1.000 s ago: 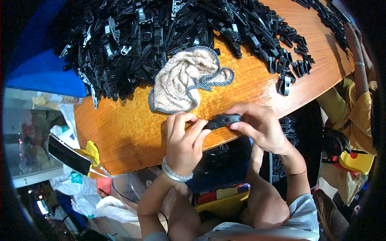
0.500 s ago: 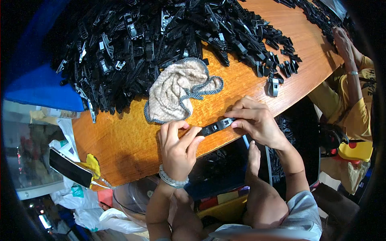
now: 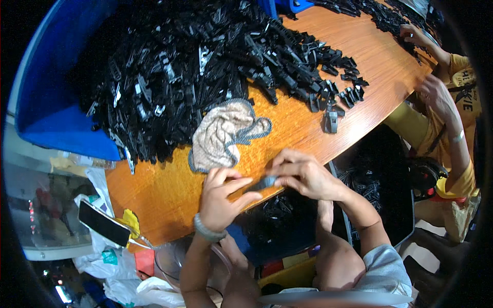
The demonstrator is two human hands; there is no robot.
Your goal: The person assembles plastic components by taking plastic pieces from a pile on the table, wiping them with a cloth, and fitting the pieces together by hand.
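My right hand (image 3: 303,177) pinches a small dark plastic piece (image 3: 266,183) with a grey end, blurred by motion, above the table's near edge. Close to its other end is my left hand (image 3: 223,197), thumb and forefinger apart on either side of it; a firm grip there does not show. A beige cloth (image 3: 218,134) with a blue-grey edge lies crumpled just beyond my left hand. Farther off, a large heap of black plastic pieces (image 3: 179,77) covers much of the wooden table (image 3: 159,205). One grey-topped piece (image 3: 332,122) lies at the heap's right end.
A blue bin (image 3: 61,123) stands at the left behind the heap. A phone (image 3: 104,223) leans by the table's left corner, beside white plastic bags (image 3: 118,272). Dark containers with black pieces (image 3: 364,190) sit below the near edge. At right, a co-worker's hands (image 3: 436,95) are over the table.
The view has shifted, so the table sits lower and farther left. The piece is now tilted and blurred; my left thumb and forefinger have spread around its end. The co-worker's hands have moved apart.
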